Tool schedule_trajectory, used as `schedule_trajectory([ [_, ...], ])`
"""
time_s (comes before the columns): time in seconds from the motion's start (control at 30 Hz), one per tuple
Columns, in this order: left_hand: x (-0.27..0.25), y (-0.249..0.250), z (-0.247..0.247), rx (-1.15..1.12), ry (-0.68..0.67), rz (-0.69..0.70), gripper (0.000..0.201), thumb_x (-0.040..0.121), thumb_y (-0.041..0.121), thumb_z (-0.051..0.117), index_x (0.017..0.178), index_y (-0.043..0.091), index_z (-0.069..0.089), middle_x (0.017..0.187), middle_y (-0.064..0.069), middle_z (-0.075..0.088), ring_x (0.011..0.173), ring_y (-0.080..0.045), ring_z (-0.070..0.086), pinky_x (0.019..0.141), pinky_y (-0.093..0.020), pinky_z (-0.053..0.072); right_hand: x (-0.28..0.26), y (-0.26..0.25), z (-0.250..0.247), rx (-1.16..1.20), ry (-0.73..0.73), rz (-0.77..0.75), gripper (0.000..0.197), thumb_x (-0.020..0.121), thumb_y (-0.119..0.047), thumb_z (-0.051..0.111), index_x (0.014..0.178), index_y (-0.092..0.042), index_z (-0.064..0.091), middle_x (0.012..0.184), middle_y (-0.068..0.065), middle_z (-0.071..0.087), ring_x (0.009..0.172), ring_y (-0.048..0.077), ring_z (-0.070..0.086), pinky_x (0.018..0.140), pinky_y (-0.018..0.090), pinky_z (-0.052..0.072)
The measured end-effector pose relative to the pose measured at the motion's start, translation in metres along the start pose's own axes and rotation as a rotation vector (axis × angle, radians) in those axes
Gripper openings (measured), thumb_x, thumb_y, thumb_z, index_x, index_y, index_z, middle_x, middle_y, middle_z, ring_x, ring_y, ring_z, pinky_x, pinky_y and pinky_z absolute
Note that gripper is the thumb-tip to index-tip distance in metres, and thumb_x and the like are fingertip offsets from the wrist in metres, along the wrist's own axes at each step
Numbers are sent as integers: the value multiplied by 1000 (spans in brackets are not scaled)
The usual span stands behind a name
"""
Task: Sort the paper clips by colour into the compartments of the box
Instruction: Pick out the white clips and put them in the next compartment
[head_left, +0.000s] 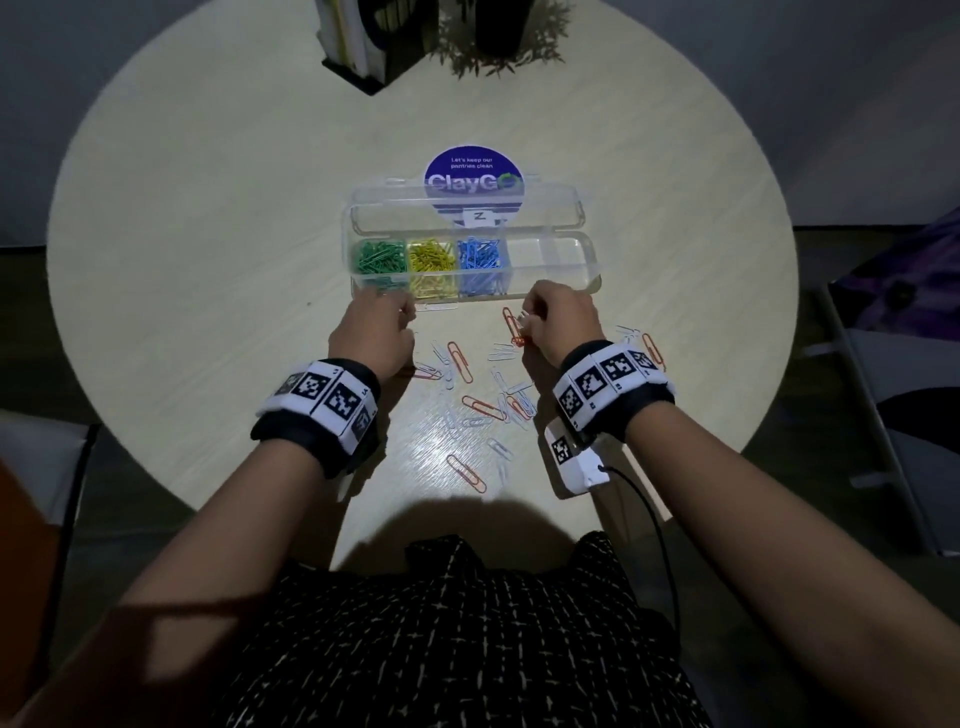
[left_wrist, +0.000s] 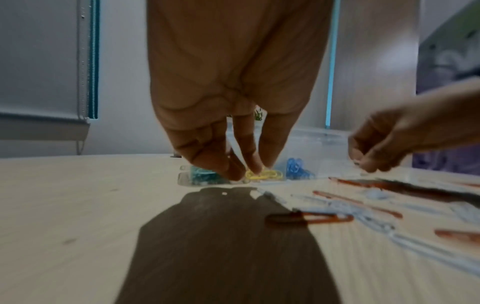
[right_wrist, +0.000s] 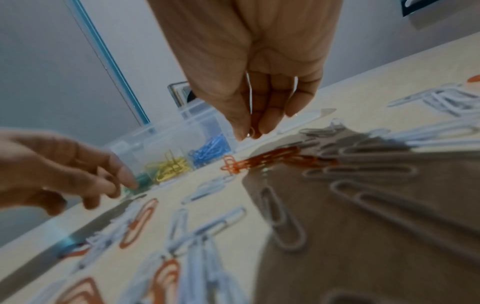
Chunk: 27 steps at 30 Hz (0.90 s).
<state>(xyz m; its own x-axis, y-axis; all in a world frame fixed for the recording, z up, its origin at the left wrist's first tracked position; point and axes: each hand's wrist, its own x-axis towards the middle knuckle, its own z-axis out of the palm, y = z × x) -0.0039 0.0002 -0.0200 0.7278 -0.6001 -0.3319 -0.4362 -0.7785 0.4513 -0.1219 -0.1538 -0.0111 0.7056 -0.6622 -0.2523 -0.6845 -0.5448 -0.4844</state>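
Box: open at the counter's middle; green, yellow, blue compartments filled
Right hand: pinches a white clip
Left hand: fingers curled, grip unclear
Loose clips: orange and white, toward the near edge

Dim room; light from above pools on the pale desk, with glare among the paper clips. Edges darken and curve. Both wrist views are soft, the near clips blurred, with dark shadows under the hands.
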Motion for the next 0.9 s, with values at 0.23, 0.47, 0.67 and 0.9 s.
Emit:
schedule_trajectory([
  [0.23,3,18,6,299,24,87,31,97,14,45,126,10,53,127,-13,51,111,-35,55,82,-41,47,-15,-16,17,-122,-189,-74,25,89,-7,54,113,-10,62,117,14,64,112,32,56,100,38,44],
  [0.47,11,31,11,352,30,133,34,98,21,47,128,6,47,128,-16,51,111,-36,57,81,-40,47,-25,-16,24,-267,-187,-107,16,91,-8,50,104,-8,60,110,12,64,105,33,57,94,37,39],
  [0.67,15,42,14,425,43,219,43,96,10,46,138,9,38,135,-15,45,113,-35,56,80,-40,47,-30,-17,26,-301,-188,-117,16,91,-10,51,104,-6,60,110,13,64,104,32,58,95,38,40],
  [0.9,20,44,15,367,-100,156,31,95,9,51,125,4,52,137,-14,38,113,-35,54,84,-43,45,-41,-15,30,-290,-177,-125,15,92,-12,52,102,-6,61,107,13,65,101,31,59,91,40,45],
])
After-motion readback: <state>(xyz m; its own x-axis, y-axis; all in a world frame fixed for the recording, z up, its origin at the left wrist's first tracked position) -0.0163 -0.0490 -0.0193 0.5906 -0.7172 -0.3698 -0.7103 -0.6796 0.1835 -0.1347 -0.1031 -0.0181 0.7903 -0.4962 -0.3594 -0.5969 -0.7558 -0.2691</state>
